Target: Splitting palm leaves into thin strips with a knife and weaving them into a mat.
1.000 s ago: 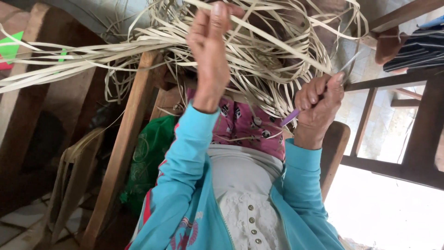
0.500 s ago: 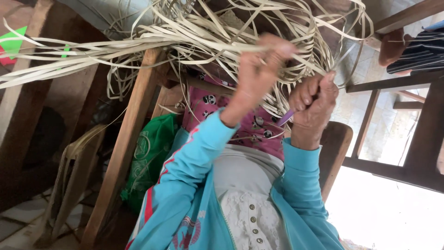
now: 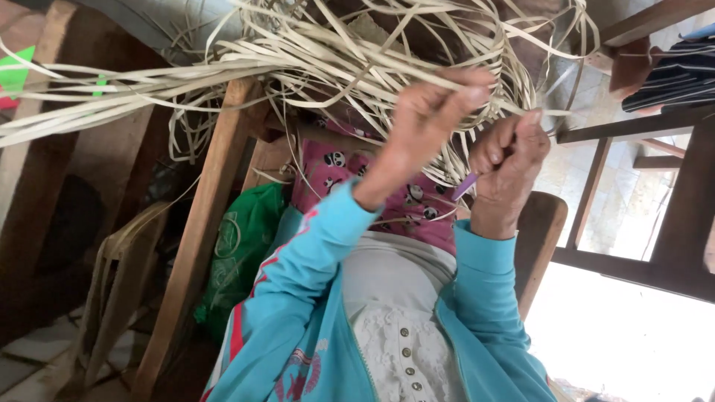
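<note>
A green plastic bag (image 3: 242, 246) hangs low beside a slanted wooden post (image 3: 201, 238). Above, pale cane strips (image 3: 313, 59) spread in a loose tangle across the top. The left hand (image 3: 424, 123) reaches into them, fingers pinching a few strands — the right hand (image 3: 510, 160) sits just beside it, fingers curled tight around a purple-handled tool (image 3: 465, 186), near a wooden chair back (image 3: 540, 231).
</note>
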